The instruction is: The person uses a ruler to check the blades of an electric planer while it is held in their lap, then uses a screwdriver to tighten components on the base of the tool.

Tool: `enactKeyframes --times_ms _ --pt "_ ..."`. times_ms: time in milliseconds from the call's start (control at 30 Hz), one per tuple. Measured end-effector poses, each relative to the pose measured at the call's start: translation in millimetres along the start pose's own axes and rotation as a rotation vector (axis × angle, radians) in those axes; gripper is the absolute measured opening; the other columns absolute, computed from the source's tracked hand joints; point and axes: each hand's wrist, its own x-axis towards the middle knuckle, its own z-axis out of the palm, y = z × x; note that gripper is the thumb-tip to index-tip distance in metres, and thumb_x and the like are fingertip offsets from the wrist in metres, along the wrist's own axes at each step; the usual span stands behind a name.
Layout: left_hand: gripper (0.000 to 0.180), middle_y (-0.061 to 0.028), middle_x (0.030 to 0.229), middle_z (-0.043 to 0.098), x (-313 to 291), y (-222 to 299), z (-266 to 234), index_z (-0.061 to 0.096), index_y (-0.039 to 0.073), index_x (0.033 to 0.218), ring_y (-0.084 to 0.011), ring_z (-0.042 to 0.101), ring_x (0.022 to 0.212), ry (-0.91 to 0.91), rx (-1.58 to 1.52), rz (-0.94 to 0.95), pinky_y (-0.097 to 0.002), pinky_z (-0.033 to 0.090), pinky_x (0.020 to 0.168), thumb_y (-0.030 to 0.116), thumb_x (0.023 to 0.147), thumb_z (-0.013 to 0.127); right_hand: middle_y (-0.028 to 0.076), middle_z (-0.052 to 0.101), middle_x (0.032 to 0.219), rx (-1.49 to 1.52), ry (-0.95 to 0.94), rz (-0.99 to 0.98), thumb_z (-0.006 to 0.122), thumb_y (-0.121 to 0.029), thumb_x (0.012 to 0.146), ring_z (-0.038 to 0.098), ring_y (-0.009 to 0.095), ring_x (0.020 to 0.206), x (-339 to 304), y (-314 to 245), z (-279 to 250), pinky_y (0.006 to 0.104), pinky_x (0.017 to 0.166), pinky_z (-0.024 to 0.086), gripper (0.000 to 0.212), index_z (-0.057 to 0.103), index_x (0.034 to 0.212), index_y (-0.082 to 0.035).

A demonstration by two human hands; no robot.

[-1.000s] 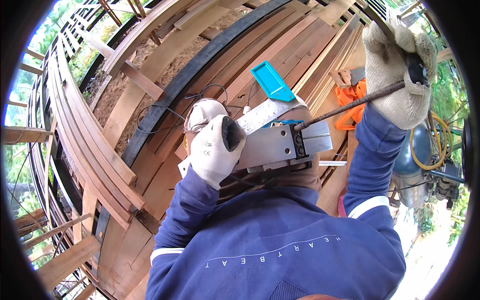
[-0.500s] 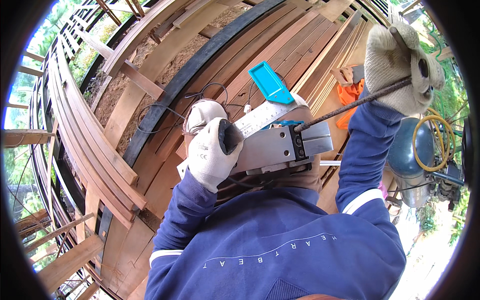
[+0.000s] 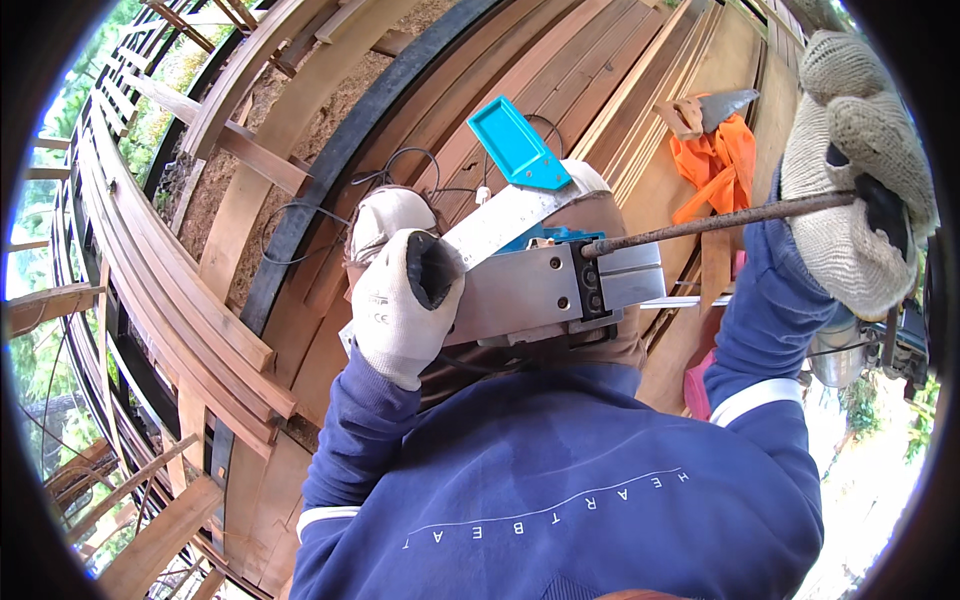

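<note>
An upturned tool that looks like an electric planer (image 3: 505,295) lies across my lap, its silver sole and bolted cutter block facing up. My left hand (image 3: 400,315), in a white knit glove with a dark palm, is closed at the sole's left end. Its fingers hold the ruled metal blade of a try square (image 3: 520,145), whose turquoise handle points away from me. Over at the right, my gloved right hand (image 3: 860,180) is wrapped round a long rusty metal rod (image 3: 720,219). The rod's far end meets the cutter block; whether it grips a bolt there I cannot tell.
Long wooden boards (image 3: 560,75) lie beyond my knees, with a dark curved beam (image 3: 370,120) past them. An orange cloth (image 3: 722,165) and a handsaw (image 3: 728,105) rest on boards to the right. A black cable (image 3: 405,155) loops near my knee. More planks (image 3: 160,270) stack at left.
My right hand has moved right and slightly down, and the rod has swung to a flatter angle. The left hand keeps its hold on the try square. The view has shifted a little.
</note>
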Motion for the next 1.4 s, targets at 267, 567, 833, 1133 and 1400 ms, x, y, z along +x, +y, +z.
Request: enactKeyframes --times_ms 267,567,833,1133,1400 --pt "0.022 -0.0151 0.087 0.067 3 2 1 0.062 0.005 0.099 -0.0335 0.068 0.081 0.004 -0.047 0.007 -0.0392 0.055 0.074 0.011 0.083 0.077 0.027 0.071 0.116 -0.272 -0.01 0.093 0.067 -0.047 0.092 0.066 0.04 0.117 4 -21 4 0.054 0.108 0.051 0.062 0.065 0.126 0.006" --pt "0.023 -0.0146 0.086 0.067 -5 -1 -3 0.062 0.005 0.099 -0.0322 0.068 0.081 0.039 -0.04 0.047 -0.0393 0.054 0.075 0.01 0.082 0.077 0.029 0.07 0.116 0.293 0.115 0.04 0.068 -0.027 0.091 0.067 0.043 0.116 39 -40 8 0.063 0.109 0.048 0.042 0.067 0.121 0.003" --pt "0.027 -0.0142 0.089 0.068 2 -6 -2 0.062 0.005 0.101 -0.0322 0.069 0.084 0.038 -0.03 0.028 -0.0396 0.055 0.078 0.013 0.08 0.078 0.029 0.07 0.114 0.516 0.203 0.116 0.067 -0.009 0.089 0.067 0.045 0.115 20 -51 -17 0.0731 0.113 0.041 0.025 0.07 0.113 -0.002" --pt "0.026 -0.0143 0.088 0.068 5 -7 2 0.063 0.006 0.1 -0.032 0.069 0.084 0.033 -0.043 0.026 -0.0406 0.055 0.078 0.013 0.081 0.078 0.022 0.074 0.114 0.475 0.195 0.123 0.064 -0.01 0.093 0.069 0.034 0.115 6 -43 9 0.0645 0.116 0.043 0.022 0.071 0.112 -0.001" --pt "0.025 -0.0141 0.091 0.068 4 -11 2 0.065 0.006 0.1 -0.0326 0.069 0.086 0.025 -0.054 0.012 -0.0402 0.055 0.079 0.013 0.08 0.078 0.022 0.071 0.121 0.62 0.102 0.115 0.063 -0.01 0.09 0.066 0.036 0.12 5 -43 9 0.0667 0.116 0.04 0.026 0.073 0.114 -0.004"
